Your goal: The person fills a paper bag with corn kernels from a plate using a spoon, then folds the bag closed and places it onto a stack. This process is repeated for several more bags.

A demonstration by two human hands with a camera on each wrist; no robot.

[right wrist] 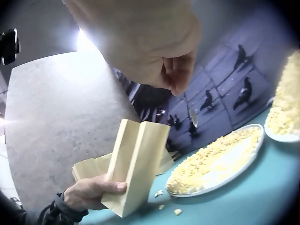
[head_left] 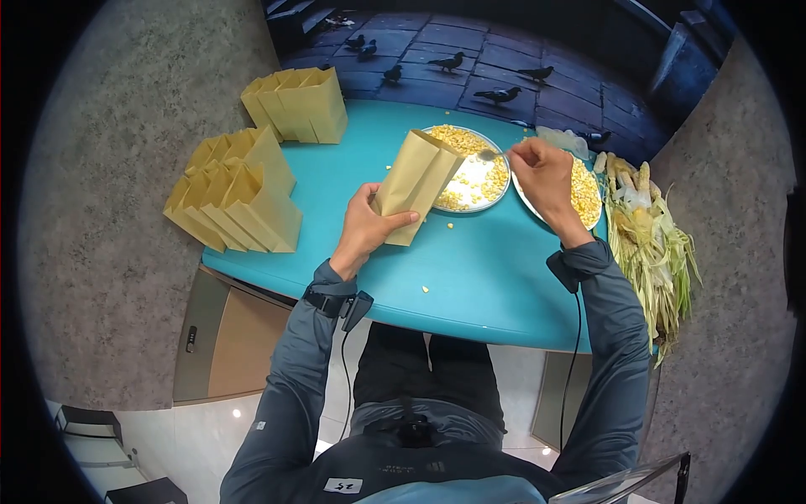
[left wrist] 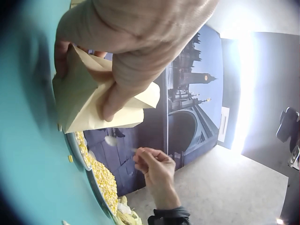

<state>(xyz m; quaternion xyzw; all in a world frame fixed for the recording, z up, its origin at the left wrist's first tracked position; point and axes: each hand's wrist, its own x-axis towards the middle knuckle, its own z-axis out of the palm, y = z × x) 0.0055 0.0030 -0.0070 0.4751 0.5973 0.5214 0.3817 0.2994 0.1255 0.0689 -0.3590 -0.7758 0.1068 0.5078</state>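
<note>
1. Left hand (head_left: 368,228): fingers wrapped round a paper bag (head_left: 416,185), thumb across its side. Bag is tilted, mouth up; can't tell if its base touches the tabletop (head_left: 378,281).
2. Right hand (head_left: 541,178): fingers pinch a spoon (head_left: 488,155) by the handle, bowl toward the bag, above the first plate (head_left: 476,207).
3. First plate: corn kernels (head_left: 456,139) round a bare middle. Second plate (right wrist: 282,138) beside it, heaped with kernels.
4. Tabletop left: upright paper bags (head_left: 264,210) in groups. Right: corn husks (head_left: 642,231). Loose kernels (head_left: 426,290) near the front.
</note>
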